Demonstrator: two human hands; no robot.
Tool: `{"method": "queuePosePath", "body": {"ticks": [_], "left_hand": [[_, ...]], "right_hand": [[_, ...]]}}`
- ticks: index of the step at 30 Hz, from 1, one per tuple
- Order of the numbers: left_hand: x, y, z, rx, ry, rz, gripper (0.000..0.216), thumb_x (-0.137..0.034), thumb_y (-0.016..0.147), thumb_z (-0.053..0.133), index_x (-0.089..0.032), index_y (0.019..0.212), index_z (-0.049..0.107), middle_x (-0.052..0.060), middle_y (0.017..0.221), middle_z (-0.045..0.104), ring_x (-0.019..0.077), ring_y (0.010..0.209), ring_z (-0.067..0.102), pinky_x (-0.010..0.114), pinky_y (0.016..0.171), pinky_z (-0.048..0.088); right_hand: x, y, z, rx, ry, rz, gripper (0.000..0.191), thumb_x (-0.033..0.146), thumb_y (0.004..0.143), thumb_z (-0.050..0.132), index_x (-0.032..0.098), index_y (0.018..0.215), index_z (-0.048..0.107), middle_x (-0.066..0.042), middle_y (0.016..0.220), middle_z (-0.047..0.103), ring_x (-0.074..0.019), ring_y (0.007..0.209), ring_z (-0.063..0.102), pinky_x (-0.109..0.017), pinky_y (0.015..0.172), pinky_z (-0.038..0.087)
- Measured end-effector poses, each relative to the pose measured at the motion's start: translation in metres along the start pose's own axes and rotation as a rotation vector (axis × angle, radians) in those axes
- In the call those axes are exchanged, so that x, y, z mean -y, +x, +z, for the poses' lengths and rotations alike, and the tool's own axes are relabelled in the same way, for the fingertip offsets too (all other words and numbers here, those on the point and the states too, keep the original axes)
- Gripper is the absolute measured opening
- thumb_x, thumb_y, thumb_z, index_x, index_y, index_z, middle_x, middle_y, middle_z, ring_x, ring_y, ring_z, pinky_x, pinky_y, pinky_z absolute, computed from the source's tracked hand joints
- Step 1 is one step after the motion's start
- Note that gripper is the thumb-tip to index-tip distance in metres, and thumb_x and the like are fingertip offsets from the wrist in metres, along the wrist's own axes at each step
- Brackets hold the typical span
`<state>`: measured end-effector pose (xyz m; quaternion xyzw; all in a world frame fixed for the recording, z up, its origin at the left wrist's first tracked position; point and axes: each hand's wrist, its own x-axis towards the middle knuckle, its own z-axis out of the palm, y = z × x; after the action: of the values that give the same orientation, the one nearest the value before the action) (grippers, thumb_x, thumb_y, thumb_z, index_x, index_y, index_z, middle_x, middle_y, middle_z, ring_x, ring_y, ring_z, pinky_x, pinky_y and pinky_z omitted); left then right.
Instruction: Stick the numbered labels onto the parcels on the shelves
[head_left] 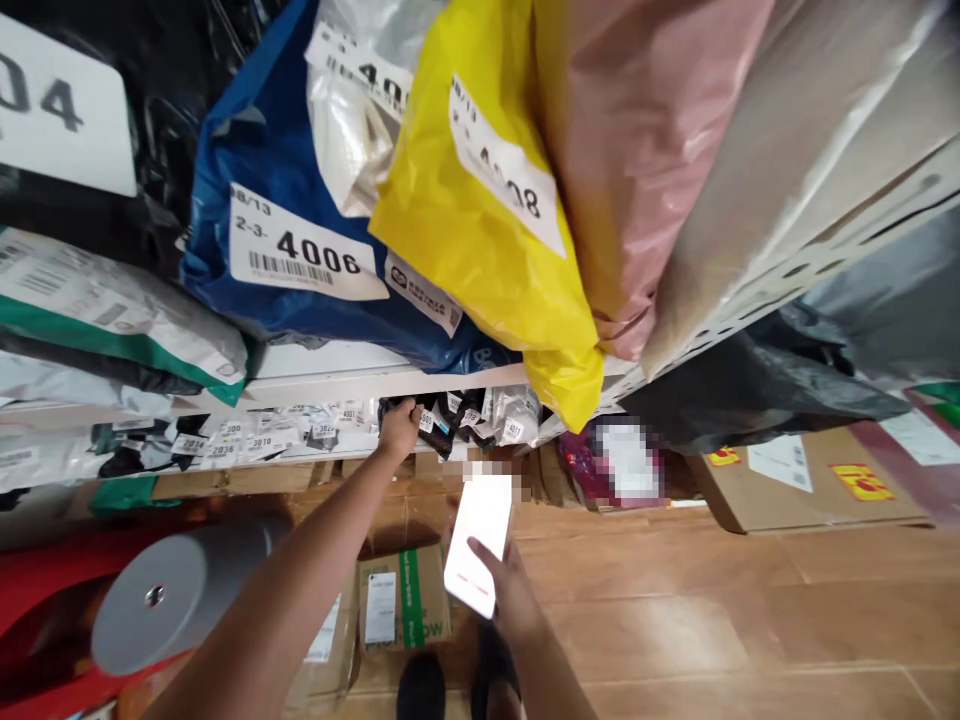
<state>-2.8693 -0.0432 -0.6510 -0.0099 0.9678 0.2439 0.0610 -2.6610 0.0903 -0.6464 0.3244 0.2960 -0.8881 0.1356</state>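
My left hand (400,430) reaches in at the lower shelf, its fingers closed at the edge of a black parcel bag (442,440) with a white number label. Part of the grip is hidden behind the hand. My right hand (510,590) holds a smartphone (476,545) upright, screen facing me and glowing white, thumb over the screen. Around the left hand lie several small labelled parcel bags, among them a white one (514,415) marked 4011 to the right.
On the shelf (360,385) above sit a blue parcel bag (300,210) marked 4006, a yellow one (480,230) and a pink one (645,140). Below are a taped carton (405,605), a grey rounded object (180,590) on red, and more boxes (810,485) at right.
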Motion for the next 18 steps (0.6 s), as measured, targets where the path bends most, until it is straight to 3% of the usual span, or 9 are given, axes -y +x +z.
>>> {"method": "queuePosePath", "body": {"ticks": [3, 5, 9, 12, 14, 16, 18], "left_hand": [[0.007, -0.004, 0.004, -0.02, -0.023, 0.034, 0.021, -0.025, 0.091, 0.046, -0.016, 0.074, 0.056, -0.002, 0.067, 0.058, 0.0129, 0.065, 0.055, 0.027, 0.066, 0.044], [0.009, -0.007, 0.003, -0.031, -0.04, 0.059, 0.023, -0.025, 0.09, 0.044, -0.019, 0.07, 0.052, -0.002, 0.065, 0.056, 0.0137, 0.065, 0.054, 0.026, 0.064, 0.041], [0.018, -0.04, -0.015, -0.066, -0.077, 0.099, 0.023, -0.032, 0.085, 0.042, -0.023, 0.065, 0.048, 0.001, 0.065, 0.059, 0.0165, 0.067, 0.055, 0.026, 0.067, 0.041], [0.043, -0.099, -0.042, -0.118, -0.105, 0.079, 0.031, -0.043, 0.084, 0.036, -0.023, 0.067, 0.051, 0.003, 0.065, 0.062, 0.019, 0.066, 0.058, 0.028, 0.065, 0.044], [0.07, -0.149, -0.064, -0.158, -0.16, 0.012, 0.032, -0.05, 0.08, 0.042, -0.024, 0.069, 0.057, 0.003, 0.065, 0.065, 0.0205, 0.063, 0.061, 0.028, 0.059, 0.046], [0.099, -0.2, -0.085, -0.17, -0.208, -0.119, 0.03, -0.053, 0.075, 0.051, -0.026, 0.065, 0.06, 0.002, 0.06, 0.065, 0.0221, 0.057, 0.061, 0.029, 0.052, 0.047], [0.121, -0.244, -0.107, -0.289, -0.311, -0.175, 0.025, -0.054, 0.068, 0.06, -0.029, 0.067, 0.065, 0.004, 0.069, 0.07, 0.0264, 0.068, 0.065, 0.032, 0.06, 0.052]], "right_hand": [[0.041, 0.072, 0.048, 0.05, -0.09, -0.204, 0.044, 0.025, 0.056, 0.083, 0.016, 0.096, 0.065, -0.005, 0.085, 0.075, -0.0214, 0.074, 0.069, -0.031, 0.064, 0.053], [0.056, 0.104, 0.07, 0.102, -0.117, -0.245, 0.044, 0.025, 0.056, 0.081, 0.015, 0.096, 0.066, -0.004, 0.082, 0.074, -0.0198, 0.072, 0.068, -0.03, 0.064, 0.052], [0.053, 0.135, 0.072, 0.072, -0.121, -0.236, 0.041, 0.023, 0.052, 0.082, 0.016, 0.088, 0.066, -0.002, 0.079, 0.074, -0.0171, 0.069, 0.067, -0.026, 0.06, 0.052], [0.042, 0.141, 0.066, 0.042, -0.104, -0.181, 0.041, 0.025, 0.049, 0.083, 0.018, 0.085, 0.065, 0.001, 0.073, 0.073, -0.0177, 0.063, 0.068, -0.027, 0.055, 0.052], [0.037, 0.136, 0.067, 0.037, -0.082, -0.133, 0.043, 0.026, 0.047, 0.084, 0.019, 0.085, 0.064, 0.001, 0.071, 0.073, -0.0197, 0.062, 0.068, -0.028, 0.052, 0.052], [0.034, 0.117, 0.067, 0.039, -0.051, -0.088, 0.046, 0.027, 0.046, 0.085, 0.019, 0.086, 0.064, 0.0, 0.074, 0.074, -0.0216, 0.066, 0.07, -0.03, 0.055, 0.054], [0.031, 0.082, 0.06, 0.041, -0.021, -0.03, 0.047, 0.031, 0.047, 0.085, 0.018, 0.087, 0.065, -0.004, 0.077, 0.075, -0.0234, 0.068, 0.07, -0.032, 0.06, 0.056]]}}
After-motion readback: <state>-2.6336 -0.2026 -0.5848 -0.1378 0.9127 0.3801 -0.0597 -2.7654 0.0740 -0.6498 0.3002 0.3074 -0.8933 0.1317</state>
